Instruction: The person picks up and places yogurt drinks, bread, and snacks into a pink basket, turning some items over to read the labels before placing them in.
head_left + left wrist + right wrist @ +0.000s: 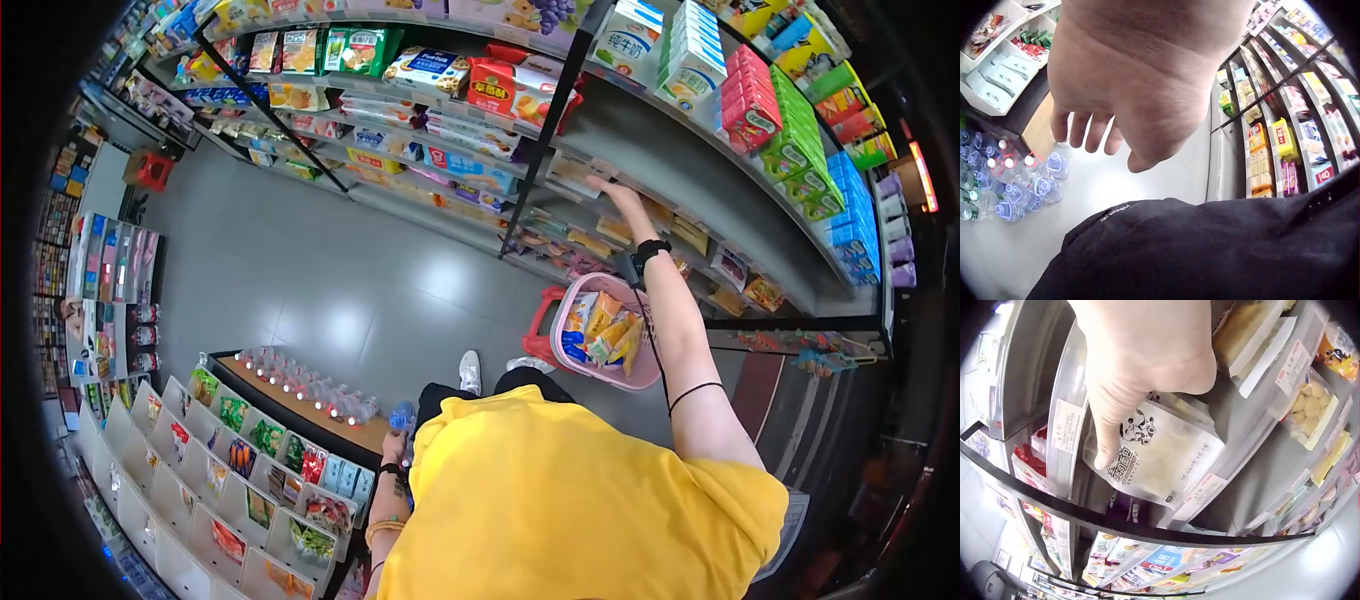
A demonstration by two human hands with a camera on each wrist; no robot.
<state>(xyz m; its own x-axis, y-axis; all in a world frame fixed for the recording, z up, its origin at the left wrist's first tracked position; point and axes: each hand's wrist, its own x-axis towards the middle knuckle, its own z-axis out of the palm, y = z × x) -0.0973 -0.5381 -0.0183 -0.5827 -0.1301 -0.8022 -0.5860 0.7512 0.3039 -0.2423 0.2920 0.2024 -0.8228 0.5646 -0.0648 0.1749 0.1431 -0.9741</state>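
In the right wrist view the right hand is at a white packet with a panda print on a shelf; its thumb lies on the packet's left part and the other fingers are hidden behind it. The head view has the right arm stretched to the shelf, hand above a pink basket of snack packets. The left hand hangs with loose, slightly bent fingers and holds nothing in the left wrist view, above and beside bottles.
A red stool stands against the basket. Shelves of snacks and drink cartons line the far side. Behind the row of bottles is a rack of white bins. Grey floor lies between.
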